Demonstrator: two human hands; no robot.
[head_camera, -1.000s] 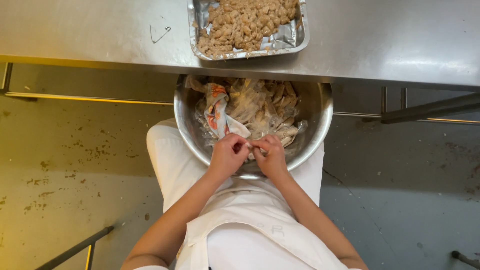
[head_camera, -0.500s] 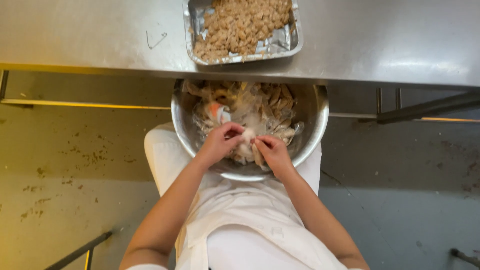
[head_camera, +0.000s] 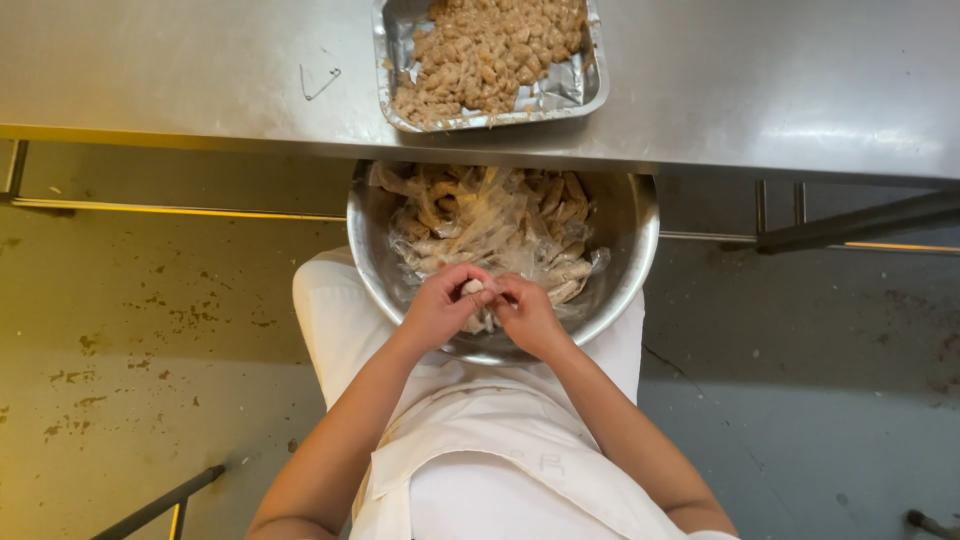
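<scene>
There is one round metal bowl (head_camera: 630, 260) on the person's lap, partly under the near edge of the steel bench (head_camera: 780, 80). On the bench stands one foil tray (head_camera: 590, 85), filled with many small pale brown pieces (head_camera: 490, 50); they are too many to count. In the bowl lies a heap of long pale pieces (head_camera: 560, 215), mixed with crumpled clear plastic wrap (head_camera: 490, 225); the number of pieces I cannot tell.

Two hands work over the near part of the bowl. The left hand (head_camera: 440, 305) and the right hand (head_camera: 528, 315) meet in the middle and touch each other at the fingertips. Together they hold one small whitish piece (head_camera: 473, 288). The fingers of both hands are curled and pressed close around it, pinching it from the left and from the right. Only a small part of the piece shows between the fingers, so its long axis and the way it points I cannot tell.

The piece is above the near inside of the bowl, just near of the heap. The person wears a white apron (head_camera: 480, 450), and both forearms come up from the near side. Below is a stained floor (head_camera: 130, 340).
</scene>
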